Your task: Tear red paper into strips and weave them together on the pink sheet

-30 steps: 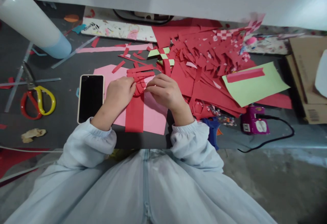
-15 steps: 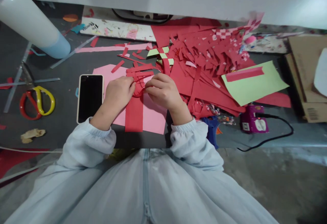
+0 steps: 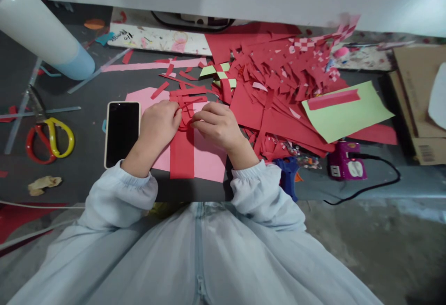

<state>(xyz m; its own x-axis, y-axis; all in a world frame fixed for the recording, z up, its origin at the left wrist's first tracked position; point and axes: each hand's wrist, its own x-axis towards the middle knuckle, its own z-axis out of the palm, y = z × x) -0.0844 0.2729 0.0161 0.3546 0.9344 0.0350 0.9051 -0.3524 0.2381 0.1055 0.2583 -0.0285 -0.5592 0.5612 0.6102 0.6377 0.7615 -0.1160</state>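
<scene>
Lying to the right of the left hand (image 3: pixel 158 120) and to the left of the right hand (image 3: pixel 219 126), a lattice of red paper strips (image 3: pixel 188 110) rests on a pink sheet (image 3: pixel 211 161); neither hand is clearly nearer. A wide red band (image 3: pixel 181 154) stretches its long axis from the lattice towards the near edge of the worktop (image 3: pixel 87 165), with narrow strips crosswise at its far end. The left fingers curl inward at the lattice's left edge, tips hidden, so their grip cannot be told. The right fingers are bunched at its lower right; whether they clamp a strip is unclear. The strips' overlaps are hard to make out.
</scene>
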